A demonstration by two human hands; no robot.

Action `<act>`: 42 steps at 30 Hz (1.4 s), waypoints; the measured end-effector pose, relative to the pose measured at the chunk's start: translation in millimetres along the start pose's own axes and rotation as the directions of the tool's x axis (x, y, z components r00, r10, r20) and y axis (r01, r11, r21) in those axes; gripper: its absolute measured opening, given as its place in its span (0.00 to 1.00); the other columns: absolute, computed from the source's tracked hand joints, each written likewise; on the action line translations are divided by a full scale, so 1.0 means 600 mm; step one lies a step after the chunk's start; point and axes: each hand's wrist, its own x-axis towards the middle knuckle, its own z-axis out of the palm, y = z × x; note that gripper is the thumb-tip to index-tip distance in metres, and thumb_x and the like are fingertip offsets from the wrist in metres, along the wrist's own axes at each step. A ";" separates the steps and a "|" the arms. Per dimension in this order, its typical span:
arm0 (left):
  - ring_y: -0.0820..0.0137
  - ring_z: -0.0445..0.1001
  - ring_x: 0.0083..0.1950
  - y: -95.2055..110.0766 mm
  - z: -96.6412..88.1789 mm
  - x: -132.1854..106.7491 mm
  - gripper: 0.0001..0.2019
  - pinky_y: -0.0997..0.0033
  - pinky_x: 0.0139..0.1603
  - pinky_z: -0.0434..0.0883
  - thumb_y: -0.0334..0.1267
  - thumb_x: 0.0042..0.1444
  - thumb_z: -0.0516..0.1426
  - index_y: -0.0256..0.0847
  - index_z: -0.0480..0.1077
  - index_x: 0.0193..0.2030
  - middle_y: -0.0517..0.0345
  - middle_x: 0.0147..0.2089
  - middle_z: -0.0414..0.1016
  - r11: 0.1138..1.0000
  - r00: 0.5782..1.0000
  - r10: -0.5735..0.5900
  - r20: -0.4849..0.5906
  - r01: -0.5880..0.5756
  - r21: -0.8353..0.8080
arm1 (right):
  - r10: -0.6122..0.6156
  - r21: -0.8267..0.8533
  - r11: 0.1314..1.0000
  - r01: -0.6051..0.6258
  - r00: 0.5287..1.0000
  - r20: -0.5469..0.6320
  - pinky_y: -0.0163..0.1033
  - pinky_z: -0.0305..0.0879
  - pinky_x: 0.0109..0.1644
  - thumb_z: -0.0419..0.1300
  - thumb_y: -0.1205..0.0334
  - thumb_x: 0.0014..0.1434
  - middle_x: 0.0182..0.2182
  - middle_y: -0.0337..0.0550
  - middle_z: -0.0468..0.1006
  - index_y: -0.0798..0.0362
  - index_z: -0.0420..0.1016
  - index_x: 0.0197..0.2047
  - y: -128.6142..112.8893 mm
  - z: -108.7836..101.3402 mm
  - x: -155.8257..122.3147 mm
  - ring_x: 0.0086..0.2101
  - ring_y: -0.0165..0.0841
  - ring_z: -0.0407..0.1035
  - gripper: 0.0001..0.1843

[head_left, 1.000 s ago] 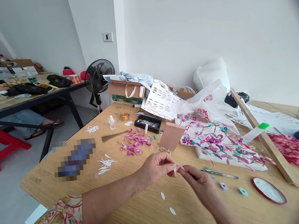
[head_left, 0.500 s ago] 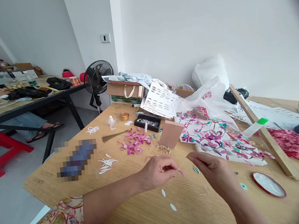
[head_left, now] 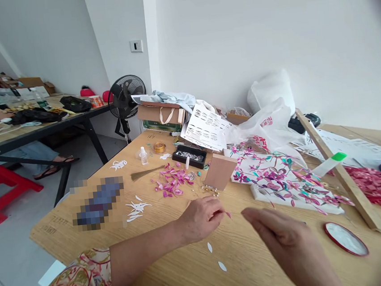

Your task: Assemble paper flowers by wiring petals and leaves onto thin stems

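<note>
Desk (head_left: 246, 272): light wood, fills the lower frame, strewn with craft pieces.
Floral panel (head_left: 274, 175): white with pink and teal blossoms, right of centre, beyond the hands.
Right hand (head_left: 280, 237): lower centre-right, fingers loosely spread, nothing visible in them.
Left hand (head_left: 201, 218): centre, fingers pinched on the pink petal.
Pink petal (head_left: 228, 214): at the left fingertips, just above the desk, between both hands.
Step in hand: judged to be fine petal handling; so slight a piece calls for a delicate pinch.

Center left of the frame I see a pile of pink petals (head_left: 172, 183) on my table (head_left: 237, 257). A flowered panel (head_left: 281, 177) lies right of center, with a red-rimmed lid (head_left: 345, 239) at lower right. A black fan (head_left: 126, 97) stands upper left.
</note>
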 end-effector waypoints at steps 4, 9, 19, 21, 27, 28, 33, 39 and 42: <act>0.76 0.65 0.28 0.014 -0.004 -0.008 0.05 0.77 0.31 0.62 0.29 0.49 0.52 0.36 0.69 0.28 0.59 0.26 0.68 0.958 0.993 -0.089 0.078 0.107 -0.265 | 0.134 0.106 0.985 -0.139 0.990 0.054 0.31 0.61 0.26 0.50 0.54 0.56 0.23 0.39 0.75 0.51 0.74 0.28 0.050 0.021 0.036 0.24 0.31 0.68 0.15; 0.75 0.69 0.31 0.017 -0.006 -0.005 0.03 0.76 0.34 0.65 0.32 0.49 0.52 0.35 0.64 0.27 0.58 0.27 0.70 0.778 0.962 -0.268 0.056 0.251 -0.576 | 0.135 0.281 0.941 -0.189 0.970 0.202 0.29 0.62 0.26 0.46 0.53 0.58 0.21 0.38 0.73 0.54 0.72 0.25 0.041 0.106 -0.001 0.25 0.31 0.68 0.20; 0.75 0.65 0.31 0.005 0.002 -0.002 0.07 0.76 0.34 0.61 0.27 0.49 0.50 0.37 0.68 0.28 0.59 0.26 0.68 0.999 0.999 -0.044 -0.014 0.043 -0.024 | -0.058 0.016 0.998 0.057 0.998 0.026 0.29 0.60 0.25 0.47 0.59 0.58 0.25 0.41 0.75 0.50 0.74 0.31 -0.008 -0.002 -0.004 0.23 0.29 0.68 0.14; 0.75 0.65 0.30 0.012 0.000 -0.006 0.06 0.76 0.34 0.61 0.28 0.49 0.51 0.37 0.69 0.28 0.59 0.26 0.67 0.996 0.999 -0.022 0.037 0.025 -0.087 | 0.011 0.026 1.000 -0.012 1.000 0.016 0.30 0.61 0.25 0.49 0.58 0.57 0.24 0.40 0.76 0.50 0.74 0.31 0.015 -0.009 0.022 0.24 0.29 0.68 0.14; 0.75 0.68 0.29 0.024 -0.004 -0.012 0.05 0.76 0.32 0.65 0.34 0.49 0.53 0.35 0.65 0.26 0.59 0.25 0.68 0.794 0.966 -0.236 0.101 0.252 -0.553 | 0.133 0.326 0.927 -0.187 0.974 0.183 0.30 0.62 0.28 0.48 0.52 0.56 0.22 0.37 0.73 0.53 0.72 0.25 0.047 0.079 0.019 0.25 0.30 0.67 0.19; 0.75 0.68 0.29 0.023 -0.004 -0.011 0.05 0.76 0.33 0.65 0.34 0.49 0.53 0.35 0.64 0.27 0.59 0.26 0.68 0.764 0.960 -0.265 0.091 0.267 -0.587 | 0.130 0.337 0.921 -0.196 0.969 0.209 0.29 0.61 0.27 0.47 0.52 0.57 0.21 0.37 0.72 0.53 0.72 0.24 0.041 0.094 0.006 0.24 0.30 0.66 0.20; 0.75 0.68 0.30 0.010 0.003 -0.002 0.03 0.76 0.33 0.64 0.32 0.49 0.51 0.36 0.64 0.26 0.59 0.27 0.69 0.839 0.954 -0.300 -0.004 0.261 -0.478 | 0.032 0.149 0.987 -0.064 0.977 0.211 0.29 0.57 0.23 0.43 0.57 0.60 0.18 0.38 0.70 0.52 0.71 0.26 -0.012 0.097 -0.050 0.20 0.28 0.64 0.20; 0.74 0.67 0.32 0.010 0.006 -0.006 0.06 0.76 0.36 0.62 0.28 0.49 0.50 0.37 0.68 0.27 0.59 0.28 0.70 0.995 0.995 -0.096 0.005 0.097 -0.041 | -0.076 0.018 0.997 0.074 0.991 0.114 0.31 0.55 0.23 0.45 0.59 0.59 0.20 0.40 0.71 0.50 0.73 0.30 -0.031 0.008 -0.009 0.20 0.28 0.64 0.16; 0.74 0.67 0.32 0.019 0.005 -0.012 0.06 0.75 0.36 0.63 0.29 0.50 0.51 0.36 0.68 0.28 0.58 0.29 0.70 0.991 0.995 -0.051 0.080 0.061 -0.122 | 0.022 0.088 0.996 -0.031 0.994 0.109 0.31 0.57 0.26 0.47 0.57 0.58 0.22 0.39 0.72 0.51 0.73 0.29 -0.005 -0.002 0.029 0.22 0.29 0.64 0.15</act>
